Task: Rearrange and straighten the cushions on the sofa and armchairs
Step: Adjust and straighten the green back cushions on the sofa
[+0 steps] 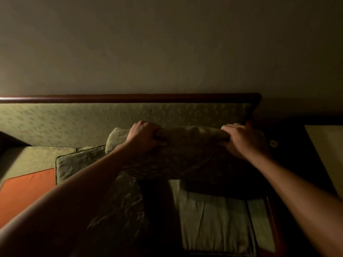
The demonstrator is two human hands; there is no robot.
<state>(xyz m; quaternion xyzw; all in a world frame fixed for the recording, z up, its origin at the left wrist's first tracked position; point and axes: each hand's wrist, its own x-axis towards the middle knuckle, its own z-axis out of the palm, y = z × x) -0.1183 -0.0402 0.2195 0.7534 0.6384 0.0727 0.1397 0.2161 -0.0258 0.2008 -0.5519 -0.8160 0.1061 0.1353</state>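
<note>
In dim light I hold a green patterned cushion (191, 153) up at the right end of the sofa, in front of its green backrest (92, 123). My left hand (144, 137) grips the cushion's top edge on the left, and my right hand (243, 140) grips the same edge on the right. Behind my left forearm another green cushion (78, 162) with dark piping leans against the backrest, with a third green cushion (117, 135) peeking out behind it. An orange cushion (24, 193) lies on the seat at the left.
A dark wooden rail (130, 98) caps the backrest below a plain wall. The green seat cushion (213, 221) shows below the held cushion. The wooden arm (272, 219) bounds the sofa's right end. A pale side table (328, 151) stands to the right.
</note>
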